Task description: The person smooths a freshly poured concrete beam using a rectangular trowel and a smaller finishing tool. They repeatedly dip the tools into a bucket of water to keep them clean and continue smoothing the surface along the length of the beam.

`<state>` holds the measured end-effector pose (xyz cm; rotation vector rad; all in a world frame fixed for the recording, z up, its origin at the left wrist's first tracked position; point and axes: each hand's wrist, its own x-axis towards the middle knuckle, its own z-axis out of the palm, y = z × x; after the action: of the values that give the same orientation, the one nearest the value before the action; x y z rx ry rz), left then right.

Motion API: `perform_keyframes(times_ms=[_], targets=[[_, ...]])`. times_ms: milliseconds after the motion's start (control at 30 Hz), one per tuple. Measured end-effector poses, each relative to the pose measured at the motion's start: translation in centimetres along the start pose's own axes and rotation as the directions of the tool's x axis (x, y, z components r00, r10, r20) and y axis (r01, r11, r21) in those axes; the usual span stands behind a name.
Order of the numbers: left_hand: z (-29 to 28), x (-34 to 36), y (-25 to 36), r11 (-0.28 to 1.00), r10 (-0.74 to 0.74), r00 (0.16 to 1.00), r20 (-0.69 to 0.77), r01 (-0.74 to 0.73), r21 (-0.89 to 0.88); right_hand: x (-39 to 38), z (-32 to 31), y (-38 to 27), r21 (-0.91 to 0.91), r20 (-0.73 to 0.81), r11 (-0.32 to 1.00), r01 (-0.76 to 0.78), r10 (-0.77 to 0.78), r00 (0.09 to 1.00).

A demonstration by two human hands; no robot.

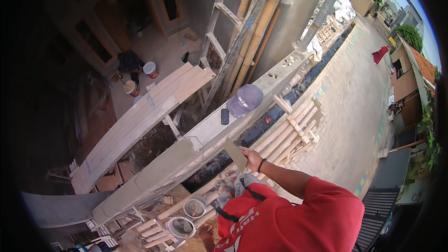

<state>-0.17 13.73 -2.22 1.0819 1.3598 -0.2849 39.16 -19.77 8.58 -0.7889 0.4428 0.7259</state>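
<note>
My right hand (253,160), with a dark bracelet at its wrist, is closed around a flat, tapered grey-tan board (235,153) that looks like a plastering float. The board is held beside the low concrete wall (163,168), part of whose face has a smoother, darker patch of plaster. My left hand (205,233) is low in the view, near two buckets; its fingers are too small and unclear to read. The nearer bucket (181,227) has grey mortar in it, and the other bucket (195,206) holds greyish contents beside it.
A cap (246,100) and a black phone-like object (225,116) lie on the wall top. Bamboo poles (289,133) span a dark water channel (252,135). Planks (140,116), a ladder (224,32) and a crouching person (128,61) by paint pails are beyond the wall.
</note>
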Motion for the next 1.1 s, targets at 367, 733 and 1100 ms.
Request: perform_keyframes(times_ms=[367,733,1100], targets=[[-0.6,2.2,0.3,0.85,0.358,0.905,0.229,-0.417,0.322,-2.0,-1.8,-0.7,0.045,-0.133,0.991,0.123,-0.116,0.984],[-1.3,4.2,4.2,0.912,0.152,0.968,0.199,-0.215,0.35,-2.7,-2.2,-0.6,0.013,-0.185,0.991,0.137,-0.132,0.974],[-0.3,4.3,4.6,0.932,0.107,0.972,0.208,-0.171,0.319,-2.9,-1.8,-0.8,0.019,-0.187,0.99,0.14,-0.134,0.973]])
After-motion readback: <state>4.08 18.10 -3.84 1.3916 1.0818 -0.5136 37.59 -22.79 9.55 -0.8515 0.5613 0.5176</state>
